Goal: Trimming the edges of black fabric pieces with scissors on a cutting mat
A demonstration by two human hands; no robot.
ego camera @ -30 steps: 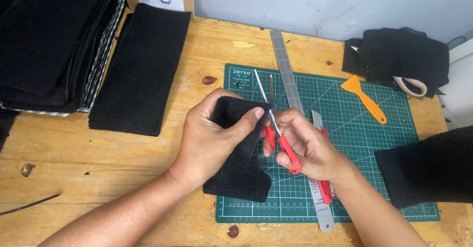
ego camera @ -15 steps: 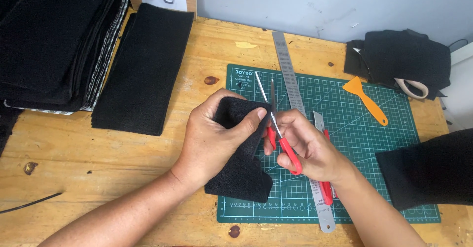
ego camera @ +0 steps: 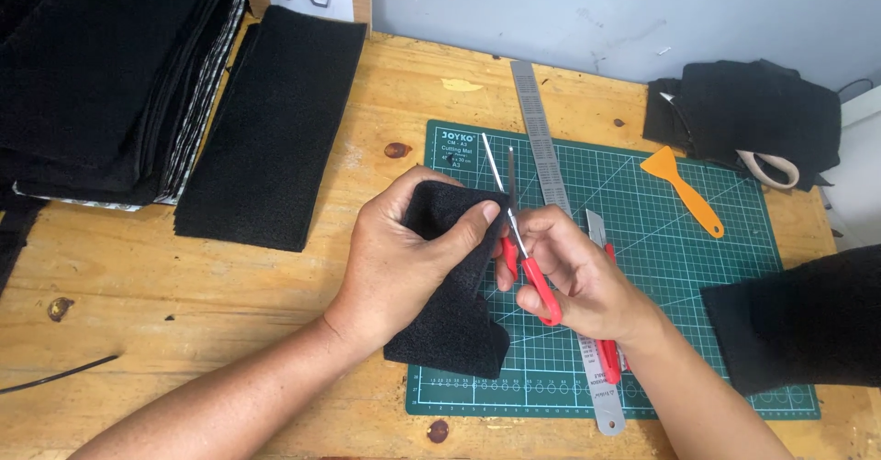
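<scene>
Left hand (ego camera: 404,258), centre of frame, is closed around a folded black felt piece (ego camera: 454,322), thumb pressed on its upper edge; the felt hangs over the left edge of the green mat (ego camera: 642,240). Right hand (ego camera: 583,276), just right of it, grips red-handled scissors (ego camera: 523,249), fingers through the loops, blades slightly parted and pointing up-frame, right at the felt's upper right edge. A steel ruler (ego camera: 541,143) runs down the mat beneath the right hand. An orange scraper (ego camera: 684,185) lies on the mat, upper right. A black strip (ego camera: 275,129) lies on the wooden counter (ego camera: 184,313), left, beside a stack of black sheets (ego camera: 92,65) at upper left. More black fabric (ego camera: 808,322) sits at the right edge.
</scene>
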